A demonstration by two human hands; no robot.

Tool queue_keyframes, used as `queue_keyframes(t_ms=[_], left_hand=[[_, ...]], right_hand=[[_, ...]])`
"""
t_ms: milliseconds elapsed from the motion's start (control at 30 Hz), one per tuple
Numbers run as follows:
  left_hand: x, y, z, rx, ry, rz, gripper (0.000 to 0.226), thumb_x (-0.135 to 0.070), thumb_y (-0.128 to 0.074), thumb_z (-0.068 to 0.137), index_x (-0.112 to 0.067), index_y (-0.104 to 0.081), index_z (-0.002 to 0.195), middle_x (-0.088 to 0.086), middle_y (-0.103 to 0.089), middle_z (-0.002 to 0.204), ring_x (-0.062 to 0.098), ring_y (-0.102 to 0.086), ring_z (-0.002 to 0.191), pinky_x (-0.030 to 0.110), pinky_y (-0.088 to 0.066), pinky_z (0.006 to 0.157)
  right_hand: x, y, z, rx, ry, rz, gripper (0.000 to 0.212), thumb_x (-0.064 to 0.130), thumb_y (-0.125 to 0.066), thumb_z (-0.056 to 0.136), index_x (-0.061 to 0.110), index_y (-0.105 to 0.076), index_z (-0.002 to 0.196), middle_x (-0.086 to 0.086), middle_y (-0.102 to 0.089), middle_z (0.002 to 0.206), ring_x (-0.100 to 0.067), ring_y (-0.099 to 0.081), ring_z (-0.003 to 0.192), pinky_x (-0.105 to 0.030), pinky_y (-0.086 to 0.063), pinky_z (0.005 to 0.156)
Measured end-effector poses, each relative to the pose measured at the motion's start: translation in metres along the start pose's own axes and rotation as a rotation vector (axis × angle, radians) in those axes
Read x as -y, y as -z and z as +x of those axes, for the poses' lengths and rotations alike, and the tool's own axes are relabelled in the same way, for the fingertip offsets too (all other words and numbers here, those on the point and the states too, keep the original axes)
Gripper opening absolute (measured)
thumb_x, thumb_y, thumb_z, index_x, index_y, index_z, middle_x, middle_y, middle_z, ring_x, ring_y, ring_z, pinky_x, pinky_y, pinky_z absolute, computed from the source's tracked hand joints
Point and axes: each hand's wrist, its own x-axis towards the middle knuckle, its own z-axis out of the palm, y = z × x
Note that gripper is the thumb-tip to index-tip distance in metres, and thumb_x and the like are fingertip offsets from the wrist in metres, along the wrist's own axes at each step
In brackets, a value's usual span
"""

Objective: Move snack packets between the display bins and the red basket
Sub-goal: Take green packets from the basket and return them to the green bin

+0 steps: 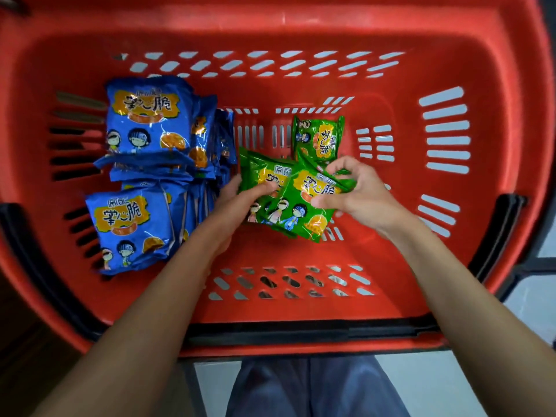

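Closest to me are the person's grey-blue trousers (301, 386), just under the near rim of the red basket (301, 308). A black handle (301, 329) lies folded along that near rim. Both bare forearms reach over it and down into the basket.

In the middle of the basket floor the two hands meet on a small overlapping bunch of packets. The left hand (237, 200) has its fingers tucked beneath the second green packet (261, 173) and its thumb laid across the printed face, so it grips from the left. The right hand (358, 194) is curled, thumb and fingertips pinching the right edge of the front green packet (301, 212), which overlaps the second and sits tilted. More green edges show behind these two; I cannot tell how many.

Just beyond the right hand, a lone green packet (319, 139) lies on the floor, towards the far wall.

Along the left side, the blue packets (129, 227) are piled from the near-left corner to the far-left corner, some flat with faces up, others standing on edge beside them.
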Motion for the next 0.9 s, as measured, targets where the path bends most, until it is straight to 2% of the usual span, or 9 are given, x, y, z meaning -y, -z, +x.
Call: queue_keyframes(t_ms=[67, 133, 200, 333, 400, 467, 633, 767, 900], left_hand=[[-0.002, -0.002, -0.004, 0.058, 0.008, -0.006, 0.04, -0.044, -0.066, 0.08, -0.024, -0.063, 0.114, 0.0, -0.07, 0.111, 0.023, -0.064, 0.108, 0.045, -0.046, 0.101], [-0.003, -0.004, -0.008, 0.117, 0.016, -0.055, 0.067, -0.062, -0.06, 0.07, -0.023, -0.059, 0.125, 0.002, -0.067, 0.119, 0.022, -0.063, 0.111, 0.045, -0.044, 0.103], [-0.004, -0.008, -0.011, 0.159, 0.031, -0.092, 0.084, -0.072, -0.059, 0.059, -0.025, -0.056, 0.129, 0.001, -0.065, 0.123, 0.02, -0.062, 0.112, 0.044, -0.044, 0.103], [0.001, -0.012, -0.012, 0.161, 0.064, -0.041, 0.076, -0.053, -0.076, 0.057, -0.024, -0.057, 0.125, 0.002, -0.067, 0.118, 0.019, -0.066, 0.104, 0.039, -0.05, 0.096], [0.004, -0.013, -0.011, 0.104, 0.063, -0.033, 0.066, -0.037, -0.083, 0.057, -0.022, -0.059, 0.117, 0.004, -0.069, 0.113, 0.015, -0.068, 0.093, 0.029, -0.055, 0.08], [0.007, -0.011, -0.008, 0.031, 0.063, -0.01, 0.054, -0.033, -0.08, 0.065, -0.022, -0.058, 0.113, 0.002, -0.069, 0.111, 0.015, -0.067, 0.093, 0.027, -0.052, 0.076], [0.004, -0.012, -0.001, -0.04, 0.082, -0.057, 0.08, -0.045, -0.075, 0.051, -0.017, -0.056, 0.124, 0.006, -0.065, 0.12, 0.025, -0.061, 0.111, 0.044, -0.046, 0.101], [0.004, -0.011, 0.006, -0.1, 0.023, -0.113, 0.089, -0.049, -0.076, 0.046, -0.017, -0.054, 0.126, 0.004, -0.065, 0.12, 0.024, -0.061, 0.111, 0.042, -0.047, 0.099], [0.004, -0.011, 0.014, -0.118, -0.01, -0.159, 0.069, -0.041, -0.074, 0.057, -0.015, -0.059, 0.119, 0.005, -0.068, 0.114, 0.024, -0.065, 0.105, 0.046, -0.048, 0.098]], right_hand=[[0.0, -0.007, 0.001, -0.054, -0.019, 0.137, 0.041, 0.011, -0.081, 0.066, 0.032, -0.055, 0.089, -0.012, -0.06, 0.112, -0.017, -0.062, 0.086, -0.022, -0.052, 0.057], [-0.001, -0.014, 0.001, -0.089, -0.039, 0.232, 0.044, 0.01, -0.08, 0.066, 0.035, -0.059, 0.096, -0.013, -0.058, 0.122, -0.03, -0.057, 0.109, -0.038, -0.053, 0.085], [-0.002, -0.023, 0.001, -0.041, -0.038, 0.299, 0.055, 0.006, -0.077, 0.07, 0.035, -0.057, 0.111, -0.011, -0.052, 0.132, -0.031, -0.048, 0.124, -0.047, -0.042, 0.103], [-0.006, -0.035, 0.005, 0.08, -0.114, 0.472, 0.068, -0.002, -0.059, 0.084, 0.036, -0.039, 0.136, -0.008, -0.024, 0.154, -0.025, -0.027, 0.14, -0.051, -0.025, 0.114], [-0.01, -0.033, 0.01, 0.102, -0.167, 0.592, 0.051, 0.008, -0.048, 0.092, 0.032, -0.041, 0.136, -0.006, -0.041, 0.144, -0.026, -0.04, 0.133, -0.05, -0.032, 0.11], [-0.015, -0.03, 0.019, -0.014, -0.256, 0.654, 0.037, 0.023, -0.042, 0.096, 0.023, -0.046, 0.133, -0.002, -0.056, 0.121, -0.025, -0.053, 0.117, -0.04, -0.042, 0.101], [-0.048, -0.029, 0.054, -0.519, -0.488, 0.023, 0.056, 0.032, -0.06, 0.087, 0.006, -0.041, 0.133, -0.013, -0.054, 0.129, -0.028, -0.051, 0.114, -0.033, -0.039, 0.092], [-0.069, -0.032, 0.078, -0.502, -0.558, -0.152, 0.074, 0.036, -0.069, 0.08, -0.001, -0.032, 0.131, -0.019, -0.051, 0.131, -0.035, -0.051, 0.119, -0.039, -0.042, 0.096], [-0.077, -0.038, 0.093, -0.541, -0.566, -0.278, 0.084, 0.04, -0.074, 0.075, -0.001, -0.028, 0.133, -0.02, -0.047, 0.134, -0.036, -0.049, 0.121, -0.04, -0.042, 0.097]])
